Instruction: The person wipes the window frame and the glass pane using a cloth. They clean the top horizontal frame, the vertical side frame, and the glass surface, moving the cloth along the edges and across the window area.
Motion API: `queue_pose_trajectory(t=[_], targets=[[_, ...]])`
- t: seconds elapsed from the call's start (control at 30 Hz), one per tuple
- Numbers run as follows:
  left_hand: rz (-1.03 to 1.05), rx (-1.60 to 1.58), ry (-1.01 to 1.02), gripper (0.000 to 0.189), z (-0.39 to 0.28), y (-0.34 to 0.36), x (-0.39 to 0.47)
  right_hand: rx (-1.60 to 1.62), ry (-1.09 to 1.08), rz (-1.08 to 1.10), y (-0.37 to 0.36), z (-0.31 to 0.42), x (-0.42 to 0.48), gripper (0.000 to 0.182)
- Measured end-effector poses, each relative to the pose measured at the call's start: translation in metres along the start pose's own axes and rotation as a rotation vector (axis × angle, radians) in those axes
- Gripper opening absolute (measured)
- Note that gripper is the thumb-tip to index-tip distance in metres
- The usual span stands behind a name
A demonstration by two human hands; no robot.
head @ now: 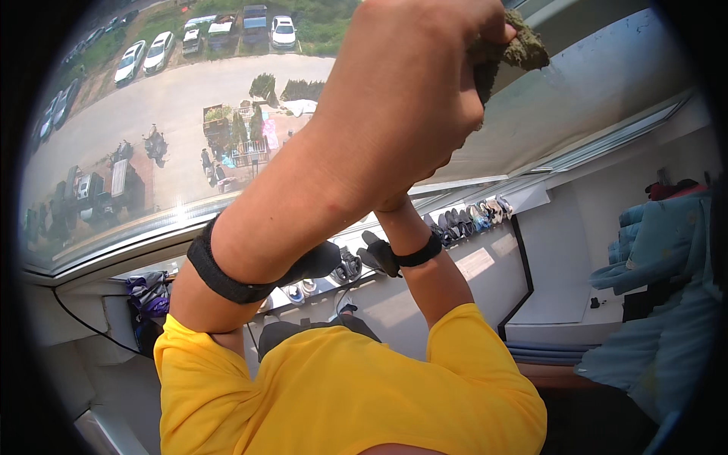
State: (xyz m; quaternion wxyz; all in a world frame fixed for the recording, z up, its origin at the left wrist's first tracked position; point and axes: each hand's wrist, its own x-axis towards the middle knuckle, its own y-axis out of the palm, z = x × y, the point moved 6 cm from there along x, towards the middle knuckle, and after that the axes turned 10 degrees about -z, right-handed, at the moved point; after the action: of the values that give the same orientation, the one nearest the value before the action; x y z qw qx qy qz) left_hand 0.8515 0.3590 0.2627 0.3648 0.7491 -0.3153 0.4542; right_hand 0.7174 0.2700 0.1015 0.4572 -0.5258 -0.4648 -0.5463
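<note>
My left hand [438,74] is raised high at the top of the view, its back towards me. It grips a rough, greenish-brown cloth [526,48] that sticks out past the thumb and below the palm. Behind the cloth is a pale window panel [597,96]; contact between them cannot be made out. My right hand [396,200] is mostly hidden behind my left wrist, so its fingers and anything in them cannot be seen. Black straps circle both arms, one [219,270] on the left and one [422,253] on the right.
A large glass pane [187,114] to the left looks down on parked vehicles. Its metal frame [142,233] runs below. Several shoes [469,220] line a white ledge under the window. Blue fabric [654,244] hangs at the right. A purple-and-grey bundle [149,293] sits at the left.
</note>
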Motion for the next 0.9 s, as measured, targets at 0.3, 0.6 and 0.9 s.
queue_pose_trajectory(t=[0.3,0.6,0.9], targets=[[0.126,0.140,-0.305,0.023,0.036,-0.032,-0.106,0.089,0.307,-0.237,-0.014,-0.029,-0.014,0.058],[0.242,0.216,-0.467,0.034,0.072,-0.065,-0.226,-0.122,-0.036,0.053,0.003,0.009,0.006,0.061],[0.170,0.285,-0.559,0.034,0.090,-0.088,-0.302,-0.135,-0.095,0.106,0.009,0.011,0.008,0.064]])
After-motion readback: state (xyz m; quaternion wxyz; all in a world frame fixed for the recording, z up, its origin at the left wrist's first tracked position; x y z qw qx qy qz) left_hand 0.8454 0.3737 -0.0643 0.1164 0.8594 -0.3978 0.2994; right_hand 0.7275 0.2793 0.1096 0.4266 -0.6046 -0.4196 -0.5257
